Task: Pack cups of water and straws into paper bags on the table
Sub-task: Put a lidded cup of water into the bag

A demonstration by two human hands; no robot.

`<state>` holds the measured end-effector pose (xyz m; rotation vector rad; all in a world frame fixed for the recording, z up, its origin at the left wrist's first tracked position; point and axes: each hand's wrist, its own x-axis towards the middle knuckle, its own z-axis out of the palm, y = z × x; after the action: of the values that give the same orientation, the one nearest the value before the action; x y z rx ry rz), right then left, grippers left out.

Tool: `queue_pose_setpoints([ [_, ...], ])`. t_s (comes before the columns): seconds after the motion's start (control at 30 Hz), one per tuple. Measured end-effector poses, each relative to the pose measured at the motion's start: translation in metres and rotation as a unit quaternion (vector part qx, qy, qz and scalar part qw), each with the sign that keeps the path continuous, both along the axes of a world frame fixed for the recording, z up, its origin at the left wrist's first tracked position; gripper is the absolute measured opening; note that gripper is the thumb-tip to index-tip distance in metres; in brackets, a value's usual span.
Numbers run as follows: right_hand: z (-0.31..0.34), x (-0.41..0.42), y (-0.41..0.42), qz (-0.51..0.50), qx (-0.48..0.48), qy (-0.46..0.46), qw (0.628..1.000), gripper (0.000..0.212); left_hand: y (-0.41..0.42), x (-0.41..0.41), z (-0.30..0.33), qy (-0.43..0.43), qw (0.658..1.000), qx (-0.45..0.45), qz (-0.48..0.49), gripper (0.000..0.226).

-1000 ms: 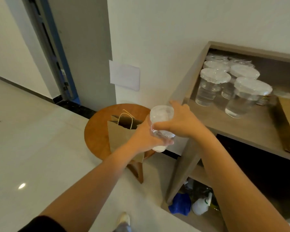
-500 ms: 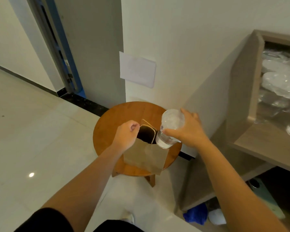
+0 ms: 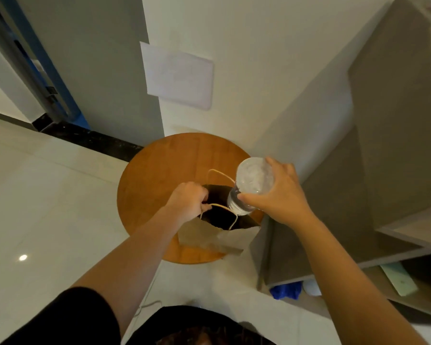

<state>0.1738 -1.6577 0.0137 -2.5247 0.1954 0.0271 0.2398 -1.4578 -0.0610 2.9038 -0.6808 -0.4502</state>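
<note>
1. Curled around a lidded cup of water (image 3: 251, 186), the right hand (image 3: 280, 197) holds it by its side, thumb toward the person and fingers wrapped over the far side.
2. That cup hangs tilted just above the open mouth of the paper bag (image 3: 210, 234), its base over the bag's right half and its white lid turned up toward the camera.
3. Closed into a fist, the left hand (image 3: 188, 201) grips the near left edge of the bag at its top, next to the near string handle (image 3: 230, 215), holding the mouth open.
4. The far handle (image 3: 219, 174) stands up behind the opening, beside the cup.
5. The bag stands on a round wooden table (image 3: 159, 175), toward its near right edge; the inside of the bag looks dark and its contents cannot be made out.
6. To the right of the table stands a grey shelf unit (image 3: 396, 120), with a blue object (image 3: 285, 291) on the floor under it.
7. On the wall behind the table is a white panel (image 3: 179, 75).
</note>
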Motion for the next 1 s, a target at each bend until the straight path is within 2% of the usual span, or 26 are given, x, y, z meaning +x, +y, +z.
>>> queue_pose_setpoints([
  [0.07, -0.002, 0.001, 0.005, 0.004, 0.01, 0.001, 1.0, 0.107, -0.001, 0.001, -0.004, -0.066, 0.991, 0.067, -0.091, 0.042],
  [0.13, -0.006, 0.002, 0.012, 0.01, 0.025, 0.001, 1.0, 0.107, -0.001, 0.001, -0.011, -0.08, 0.988, 0.076, -0.112, 0.06],
  [0.27, -0.02, 0.001, 0.027, 0.021, 0.038, 0.005, 0.999, 0.109, 0.003, 0.001, -0.024, -0.02, 0.991, 0.088, -0.095, 0.108],
  [0.37, -0.036, -0.002, 0.033, 0.039, 0.024, 0.043, 0.998, 0.107, 0.003, 0.0, -0.027, 0.016, 0.987, 0.131, -0.095, 0.128],
  [0.57, -0.057, 0.002, 0.03, 0.106, -0.103, 0.122, 0.981, 0.103, 0.006, -0.002, -0.024, 0.013, 0.977, 0.186, -0.102, 0.136],
  [0.7, -0.067, 0.016, 0.04, 0.162, -0.254, 0.159, 0.94, 0.106, 0.002, -0.005, -0.022, 0.015, 0.976, 0.182, -0.115, 0.135],
  [0.77, -0.075, 0.023, 0.045, 0.174, -0.3, 0.179, 0.92, 0.108, -0.002, -0.005, -0.021, 0.016, 0.974, 0.189, -0.124, 0.135],
  [0.87, -0.09, 0.032, 0.052, 0.168, -0.311, 0.225, 0.908, 0.111, -0.004, -0.006, -0.019, 0.02, 0.972, 0.196, -0.132, 0.134],
  [1.0, -0.117, 0.045, 0.054, 0.118, -0.224, 0.305, 0.918, 0.112, 0.003, -0.003, -0.021, 0.007, 0.97, 0.195, -0.145, 0.13],
])
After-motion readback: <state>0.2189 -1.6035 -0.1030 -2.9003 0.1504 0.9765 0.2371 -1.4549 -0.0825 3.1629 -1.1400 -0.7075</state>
